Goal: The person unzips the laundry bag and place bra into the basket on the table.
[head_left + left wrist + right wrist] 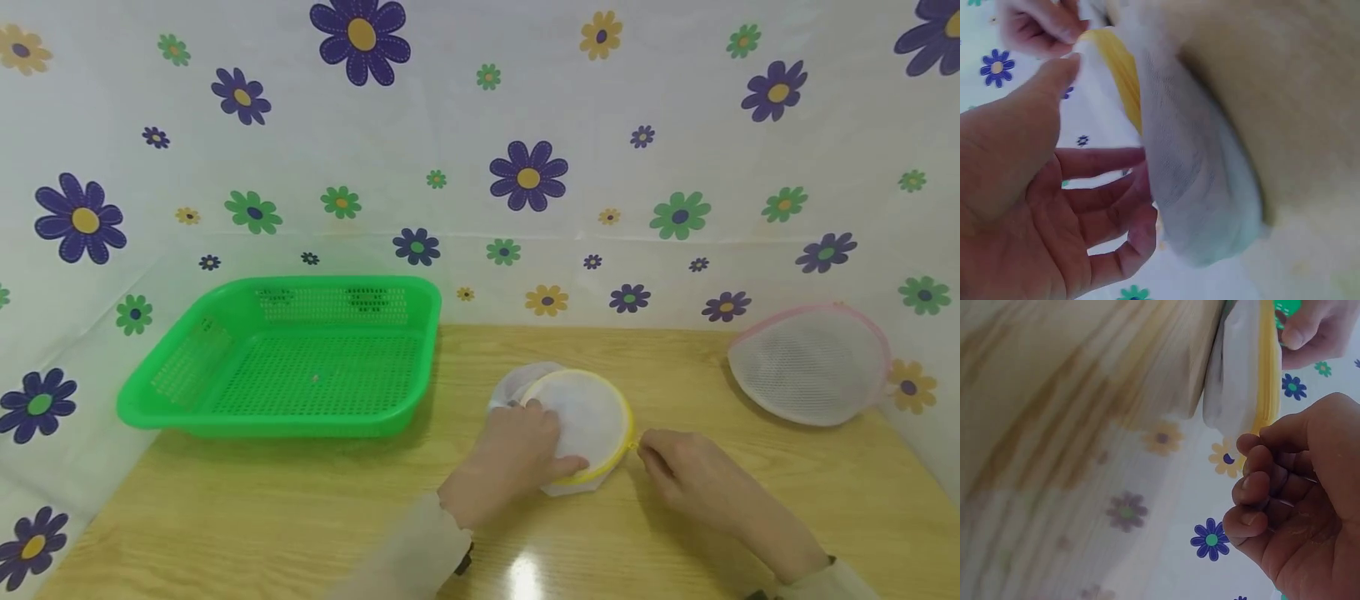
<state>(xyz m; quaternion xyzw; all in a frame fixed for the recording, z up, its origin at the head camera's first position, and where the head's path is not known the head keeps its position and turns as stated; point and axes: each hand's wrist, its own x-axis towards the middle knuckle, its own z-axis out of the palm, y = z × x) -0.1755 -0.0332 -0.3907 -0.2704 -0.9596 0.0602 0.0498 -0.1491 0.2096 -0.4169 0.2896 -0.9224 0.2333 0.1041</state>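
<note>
A round white mesh laundry bag (588,421) with a yellow zipper rim lies on the table in the head view. My left hand (517,442) lies over its left part, thumb at the near rim and bent fingers on the far left side. Its palm and curved fingers (1107,212) show against the bag in the left wrist view. At the bag's right edge my right hand (686,471) pinches the small yellow zipper pull (632,447). In the right wrist view, the thumb and forefinger meet at the yellow zipper band (1267,369), where the pull is hidden.
A green perforated plastic basket (315,429) stands at the back left of the wooden table (300,517). Toward the back right lies a white mesh bag with a pink rim (810,367). A flower-printed sheet (450,125) hangs behind the table.
</note>
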